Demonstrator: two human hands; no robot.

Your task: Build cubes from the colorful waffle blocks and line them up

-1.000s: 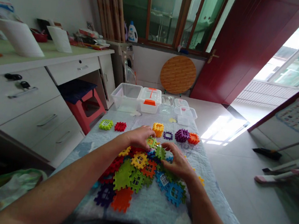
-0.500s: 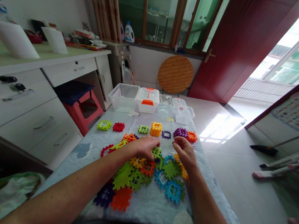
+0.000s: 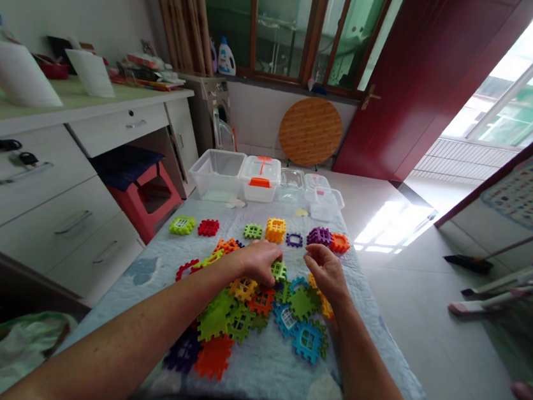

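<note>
My left hand [image 3: 259, 262] reaches over a pile of toothed plastic building tiles. A light green window tile [image 3: 279, 271] lies between its thumb and fingers, which are closed on it. My right hand [image 3: 328, 272] hovers just right of that, with curled fingers, a gap between thumb and forefinger, and nothing visible in it. Below the hands lie a green tile [image 3: 305, 302], a blue window tile [image 3: 307, 340], an orange window tile [image 3: 262, 301] and a plain orange tile [image 3: 214, 356]. Yellow tiles [image 3: 326, 306] sit partly behind my right wrist. My left forearm hides part of the pile.
Behind the pile stands a row of sorted stacks: green [image 3: 181, 225], red [image 3: 208, 227], yellow [image 3: 275, 230], purple [image 3: 319, 236] and orange [image 3: 340, 243]. Clear plastic boxes [image 3: 215, 184] line the table's far edge. A red stool [image 3: 151, 196] stands to the left.
The whole view has shifted slightly to the left. Both hands keep nearly the same place over the pile, and no tile has clearly moved.
</note>
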